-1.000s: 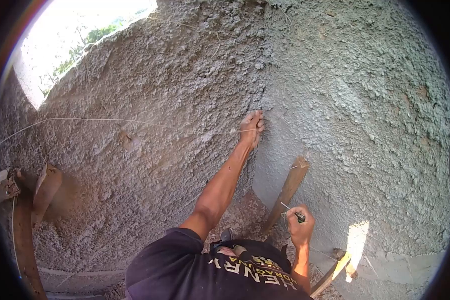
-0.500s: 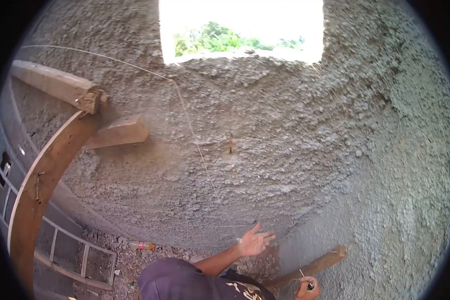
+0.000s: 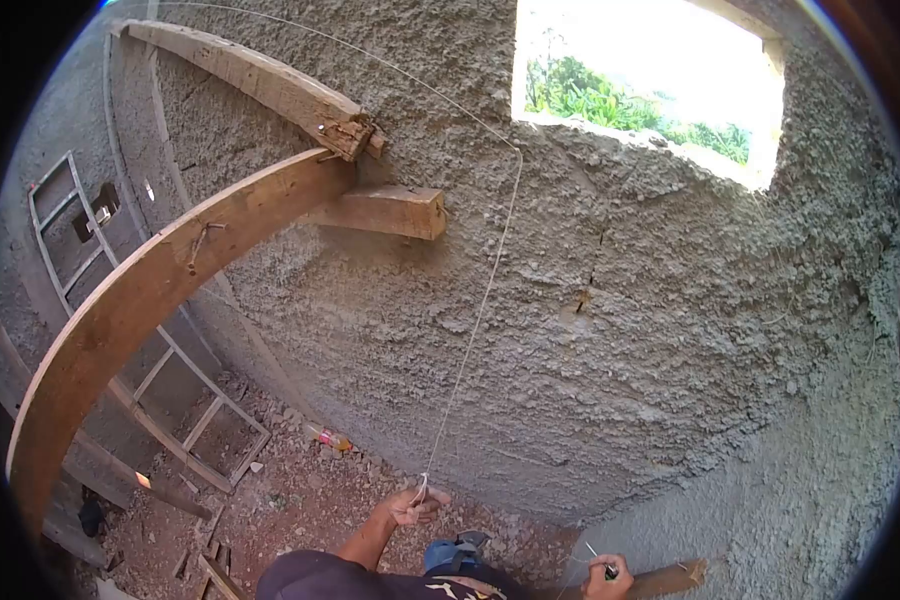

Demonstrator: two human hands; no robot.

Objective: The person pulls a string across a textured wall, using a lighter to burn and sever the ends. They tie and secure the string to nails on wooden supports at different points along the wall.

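A thin white string runs down the rough plastered wall from near the window's lower left corner. Its lower end is pinched in my left hand, fingers closed, low in front of the wall. My right hand, at the bottom right, is closed round a small dark object with a thin pale shaft sticking up; its exact kind is too small to make out. Beside that hand the end of a wooden plank lies against the wall.
A long wooden board spans the left side, joined to a beam and a short wood block at the wall. A ladder stands behind it. Below, rubble ground holds a plastic bottle and wood scraps.
The view has swung left and down. My left hand, open and off the string before, is now closed on it, and the string is drawn down to it. My right hand stays closed.
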